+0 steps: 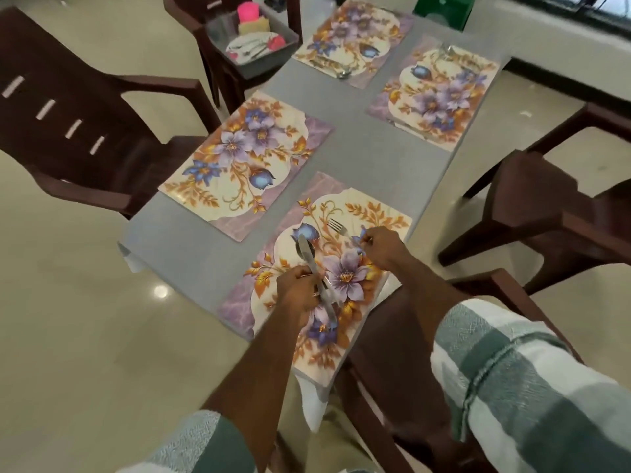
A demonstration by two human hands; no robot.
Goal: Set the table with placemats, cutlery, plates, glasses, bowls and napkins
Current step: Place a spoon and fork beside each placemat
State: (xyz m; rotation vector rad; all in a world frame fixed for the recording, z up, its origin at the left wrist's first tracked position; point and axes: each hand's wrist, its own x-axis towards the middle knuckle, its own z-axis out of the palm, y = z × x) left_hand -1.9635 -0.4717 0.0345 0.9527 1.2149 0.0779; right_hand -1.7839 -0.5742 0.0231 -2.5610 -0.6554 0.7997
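Several floral placemats lie on the grey table (358,155). Over the nearest placemat (379,213) my left hand (298,290) grips a knife and a spoon (305,250) together, their tips pointing away from me. My right hand (380,245) pinches the handle of a fork (338,227), tines pointing to the far left, low over the same mat. The near-left placemat (246,162) is bare. Cutlery lies on the far-left placemat (348,39) and on the far-right placemat (440,93).
A clear bin (252,39) on a chair at the far left holds plates, cutlery and pink items. Dark brown chairs (68,124) stand round the table, one right below my arms. A green box (440,8) sits at the far end.
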